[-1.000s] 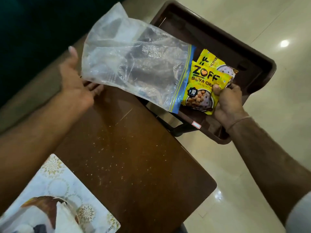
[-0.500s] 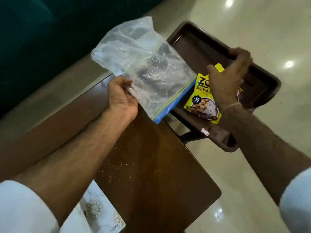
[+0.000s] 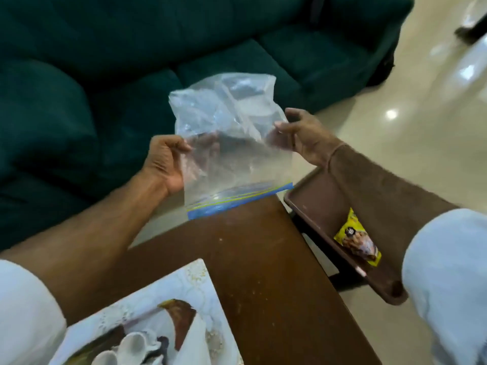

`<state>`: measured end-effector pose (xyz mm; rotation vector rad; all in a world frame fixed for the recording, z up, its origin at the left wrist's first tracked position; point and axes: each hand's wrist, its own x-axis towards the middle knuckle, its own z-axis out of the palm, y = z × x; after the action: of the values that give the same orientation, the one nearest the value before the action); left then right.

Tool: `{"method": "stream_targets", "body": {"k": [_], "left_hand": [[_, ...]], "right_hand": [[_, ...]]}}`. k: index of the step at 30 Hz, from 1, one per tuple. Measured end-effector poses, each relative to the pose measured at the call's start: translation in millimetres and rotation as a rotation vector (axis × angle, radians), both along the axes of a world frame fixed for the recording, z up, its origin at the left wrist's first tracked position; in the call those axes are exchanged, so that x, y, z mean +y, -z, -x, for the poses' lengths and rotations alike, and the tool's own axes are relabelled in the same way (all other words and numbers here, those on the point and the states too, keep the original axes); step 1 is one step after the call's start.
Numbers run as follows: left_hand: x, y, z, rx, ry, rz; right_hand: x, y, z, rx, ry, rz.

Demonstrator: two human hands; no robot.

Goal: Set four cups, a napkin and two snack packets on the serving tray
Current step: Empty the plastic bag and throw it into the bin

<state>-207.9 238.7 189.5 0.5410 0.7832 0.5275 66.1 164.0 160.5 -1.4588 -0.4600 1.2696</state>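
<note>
Clear plastic fills the middle of the view: a zip bag held up in the air by both hands, its blue seal strip at the bottom. Left hand pinches the bag's left edge, thumb in front, forearm stretched forward. Right hand pinches the right edge, arm crossing above the brown tray. One yellow snack packet lies in the tray, partly hidden by that arm; its print is too blurred to read, possibly a food picture.
</note>
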Motion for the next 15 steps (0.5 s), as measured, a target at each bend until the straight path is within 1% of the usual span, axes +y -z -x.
{"method": "stream_targets", "body": {"k": [3, 5, 8, 10, 12, 15], "left_hand": [[22.8, -63.3, 48.0, 0.099, -0.08, -0.144], [34.2, -110.0, 80.7, 0.176, -0.211, -0.292], [45.0, -180.3, 132.3, 0.271, -0.376, -0.479], [45.0, -231.6, 171.2, 0.342, -0.382, -0.613], [39.1, -279.7, 210.9, 0.447, -0.344, -0.769], [20.6, -345.0, 267.8, 0.613, -0.295, -0.972]], "right_hand": [[22.1, -80.1, 42.6, -0.218, -0.079, -0.138], [33.5, -139.2, 76.6, -0.371, -0.143, -0.213], [46.0, -225.0, 129.1, -0.516, -0.199, -0.308], [48.9, -281.2, 164.4, -0.635, -0.262, -0.361], [48.5, -335.3, 198.1, -0.809, -0.372, -0.364], [47.4, -412.6, 248.0, -1.195, -0.466, -0.357]]}}
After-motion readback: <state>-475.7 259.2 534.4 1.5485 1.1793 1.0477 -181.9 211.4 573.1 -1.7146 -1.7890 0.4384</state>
